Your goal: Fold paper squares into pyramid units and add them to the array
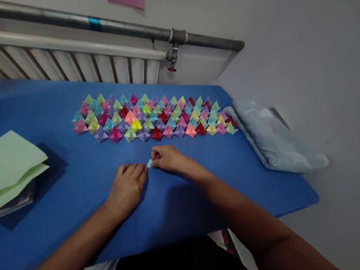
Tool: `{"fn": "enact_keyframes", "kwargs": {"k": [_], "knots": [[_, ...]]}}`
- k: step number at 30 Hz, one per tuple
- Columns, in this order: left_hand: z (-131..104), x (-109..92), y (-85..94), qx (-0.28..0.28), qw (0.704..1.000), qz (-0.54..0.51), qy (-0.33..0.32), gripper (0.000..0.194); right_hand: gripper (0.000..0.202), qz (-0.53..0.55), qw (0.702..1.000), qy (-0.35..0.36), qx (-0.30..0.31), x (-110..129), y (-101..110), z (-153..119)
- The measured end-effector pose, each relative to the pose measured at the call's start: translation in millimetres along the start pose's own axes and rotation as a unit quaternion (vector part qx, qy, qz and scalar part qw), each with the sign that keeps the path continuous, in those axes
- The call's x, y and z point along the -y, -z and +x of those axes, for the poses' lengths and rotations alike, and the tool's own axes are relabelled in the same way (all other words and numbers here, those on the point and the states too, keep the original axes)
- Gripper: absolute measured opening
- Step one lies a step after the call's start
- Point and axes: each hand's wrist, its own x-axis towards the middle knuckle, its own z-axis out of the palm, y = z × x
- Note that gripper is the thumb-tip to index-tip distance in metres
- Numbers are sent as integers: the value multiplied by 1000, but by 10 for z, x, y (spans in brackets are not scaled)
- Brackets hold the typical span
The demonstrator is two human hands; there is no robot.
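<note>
A small piece of light blue folded paper (pixel 150 163) lies at the middle of the blue table, mostly covered by fingers. My left hand (pixel 129 186) rests on the tabletop, its closed fingers holding the left end of the paper down. From the other side, my right hand (pixel 167 157) pinches the paper between thumb and fingers. Just beyond the hands stand rows of small folded paper boats (pixel 143 134) in many colours, packed close together. Hidden fingertips keep the exact shape of the fold out of sight.
Light green paper sheets (pixel 7 159) lie at the left on a stack. A folded pale blue cloth (pixel 268 138) sits at the table's right edge against the wall. Behind the blue table (pixel 86 197) are a radiator (pixel 88 67) and a metal pipe (pixel 129 28) with a red-handled valve.
</note>
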Motion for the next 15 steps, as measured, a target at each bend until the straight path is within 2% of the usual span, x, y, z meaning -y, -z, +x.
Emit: {"fn": "enact_keyframes", "kwargs": {"k": [6,10,15], "knots": [[-28,-34,-21,16,999,-4,29,36,16,36,999,0,25,-26,16,5],[-17,-38,-22,29,998,-17,50,37,20,82,996,24,12,-92,42,-9],[39,-26,43,39,988,-79,129,37,7,199,980,25,-6,-320,140,-92]]}}
